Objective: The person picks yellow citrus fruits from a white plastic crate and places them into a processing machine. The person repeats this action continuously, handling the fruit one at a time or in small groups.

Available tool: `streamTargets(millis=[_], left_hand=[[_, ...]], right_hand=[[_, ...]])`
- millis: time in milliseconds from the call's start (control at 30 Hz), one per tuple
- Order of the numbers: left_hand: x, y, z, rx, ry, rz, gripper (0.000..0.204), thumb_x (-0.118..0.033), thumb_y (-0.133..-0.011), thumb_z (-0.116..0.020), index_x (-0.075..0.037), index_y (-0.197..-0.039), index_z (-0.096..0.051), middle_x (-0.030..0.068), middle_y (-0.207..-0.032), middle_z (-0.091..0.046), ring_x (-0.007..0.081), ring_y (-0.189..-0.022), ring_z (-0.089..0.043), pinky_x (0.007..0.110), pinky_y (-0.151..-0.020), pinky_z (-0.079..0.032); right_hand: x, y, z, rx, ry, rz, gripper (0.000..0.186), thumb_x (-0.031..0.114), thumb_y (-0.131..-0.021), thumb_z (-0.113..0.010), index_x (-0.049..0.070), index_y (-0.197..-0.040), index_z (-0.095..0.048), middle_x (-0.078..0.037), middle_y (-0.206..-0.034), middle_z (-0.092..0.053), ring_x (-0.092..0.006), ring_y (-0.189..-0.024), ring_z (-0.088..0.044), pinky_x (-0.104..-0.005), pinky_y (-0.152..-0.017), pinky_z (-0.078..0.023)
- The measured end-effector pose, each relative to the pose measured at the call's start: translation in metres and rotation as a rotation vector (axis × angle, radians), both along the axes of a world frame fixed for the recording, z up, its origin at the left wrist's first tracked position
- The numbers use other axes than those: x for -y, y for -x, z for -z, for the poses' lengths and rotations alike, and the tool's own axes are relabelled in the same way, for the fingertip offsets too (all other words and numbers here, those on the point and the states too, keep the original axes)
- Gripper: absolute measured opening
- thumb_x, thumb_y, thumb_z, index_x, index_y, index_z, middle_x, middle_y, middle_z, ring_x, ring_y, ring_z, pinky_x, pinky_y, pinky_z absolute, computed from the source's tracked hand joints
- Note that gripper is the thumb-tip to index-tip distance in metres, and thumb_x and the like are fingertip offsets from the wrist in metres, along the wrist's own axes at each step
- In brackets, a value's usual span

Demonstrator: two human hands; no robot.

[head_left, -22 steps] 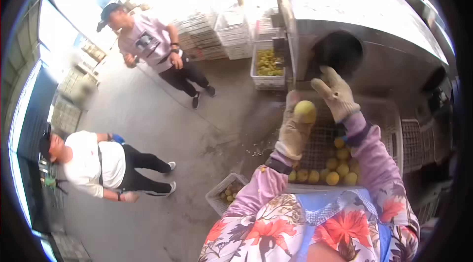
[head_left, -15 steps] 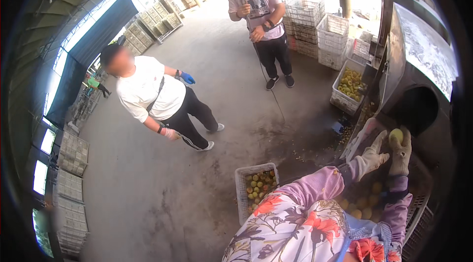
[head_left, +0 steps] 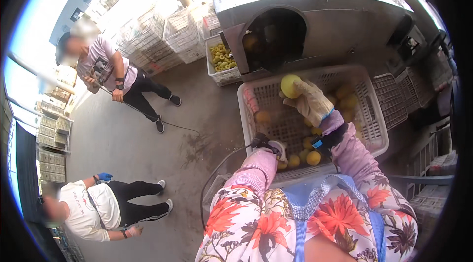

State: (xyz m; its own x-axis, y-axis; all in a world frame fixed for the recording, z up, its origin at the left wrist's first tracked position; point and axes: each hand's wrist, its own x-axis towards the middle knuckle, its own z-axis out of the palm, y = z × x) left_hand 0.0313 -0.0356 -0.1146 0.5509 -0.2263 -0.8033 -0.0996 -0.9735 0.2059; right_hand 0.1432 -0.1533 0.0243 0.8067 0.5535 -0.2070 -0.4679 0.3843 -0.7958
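My right hand, in a pale work glove, is closed round a yellow-green round fruit. It is held above a pale plastic crate in front of me, near the crate's far side. Several yellow fruits lie inside, mostly at the near side and under my right arm. My left hand is low over the near left part of the crate. A dark wrist device and the sleeve hide most of it, so its fingers cannot be made out.
Beyond the crate stands a metal machine with a dark round opening. A white crate of yellow-green fruit pieces is left of it, before stacked crates. Two people stand left: one in pink, one in white.
My view has swung right, bringing the machine and crate to the middle. The fruit stays in my right hand. My left hand, open beside it earlier, has dropped toward the crate's near side.
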Motion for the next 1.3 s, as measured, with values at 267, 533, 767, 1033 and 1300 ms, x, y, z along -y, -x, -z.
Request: streamTargets(millis=[267,533,767,1033,1300], left_hand=[[0.048,0.030,0.125,0.143,0.057,-0.187,0.062,-0.043,-0.091,-0.066,-0.020,-0.148,-0.059,0.0182,-0.133,-0.067,0.0379,-0.126,-0.064,0.061,-0.108,-0.046],[0.029,0.017,0.157,0.236,0.142,-0.302,0.070,-0.044,-0.081,-0.081,-0.024,-0.144,-0.058,0.0161,-0.152,-0.048,0.0380,-0.135,-0.054,0.064,-0.104,-0.045],[0.037,-0.003,0.091,0.166,0.009,-0.304,0.073,-0.051,-0.088,-0.071,-0.021,-0.151,-0.052,0.0214,-0.152,-0.050,0.0394,-0.140,-0.050,0.052,-0.111,-0.046],[0.027,-0.022,0.144,0.250,0.049,-0.201,0.066,-0.056,-0.093,-0.064,-0.017,-0.145,-0.058,0.0187,-0.136,-0.064,0.0390,-0.125,-0.062,0.048,-0.103,-0.053],[0.005,-0.059,0.072,0.249,1.579,-1.874,0.065,-0.064,-0.094,-0.059,-0.013,-0.135,-0.061,0.0087,-0.127,-0.067,0.0347,-0.119,-0.062,0.054,-0.101,-0.053]], right_hand=[[-0.057,-0.055,-0.022,1.241,1.042,0.337,0.074,0.032,-0.088,-0.077,-0.001,-0.147,-0.046,-0.026,-0.130,-0.064,-0.0425,-0.111,-0.066,-0.0475,-0.095,-0.055],[-0.114,-0.104,-0.027,1.328,1.091,0.396,0.078,0.053,-0.093,-0.070,-0.001,-0.144,-0.046,-0.028,-0.126,-0.065,-0.0435,-0.114,-0.065,-0.0457,-0.097,-0.054],[-0.001,-0.086,-0.017,0.700,0.446,-0.123,0.062,0.029,-0.099,-0.069,0.001,-0.149,-0.046,-0.030,-0.130,-0.064,-0.0390,-0.123,-0.064,-0.0427,-0.101,-0.053],[0.082,-0.062,0.200,1.010,1.517,-0.813,0.044,0.019,-0.091,-0.070,0.009,-0.134,-0.063,-0.018,-0.130,-0.069,-0.0375,-0.119,-0.066,-0.0438,-0.100,-0.053],[0.083,-0.051,0.111,0.319,0.831,-0.462,0.067,0.015,-0.086,-0.074,0.007,-0.149,-0.050,-0.016,-0.136,-0.062,-0.0270,-0.125,-0.060,-0.0374,-0.108,-0.047]])
